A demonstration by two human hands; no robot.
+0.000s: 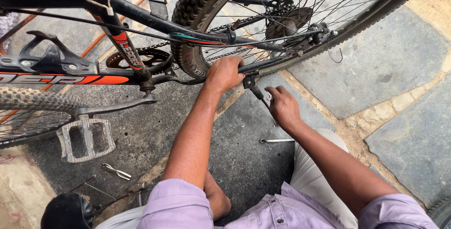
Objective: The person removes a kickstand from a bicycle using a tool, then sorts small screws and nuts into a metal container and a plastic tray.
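left hand [225, 73]: i see it wrapped shut around the lower frame tube [263, 64] just behind the rear tyre [188, 27], fingers fully curled, steadying the bike.
right hand [283, 107]: fingers pinched closed on a small spanner [266, 98] set at the kickstand bracket [249, 81] under the tube; i think the tool head sits on a bolt there, but the hand hides the joint.
bike: it stands across the top of the view, rear wheel to the right, chain and sprocket [286, 22] just above the hands.
slip risk: if the spanner rides off the bolt, my right knuckles could drive into the stone floor [390, 64] or up into the spokes.
pinch risk: the left hand is close to the tyre and chain; a rolling wheel could catch the fingers.
tip risk: with the bracket slack, the bike leans only on the left hand's hold, so a hard pull may topple it toward me.
loose bits: a second spanner [277, 140] lies on the floor beside my knee, and a small clip [116, 171] lies below the pedal [87, 137]; either could be knelt on or kicked away.
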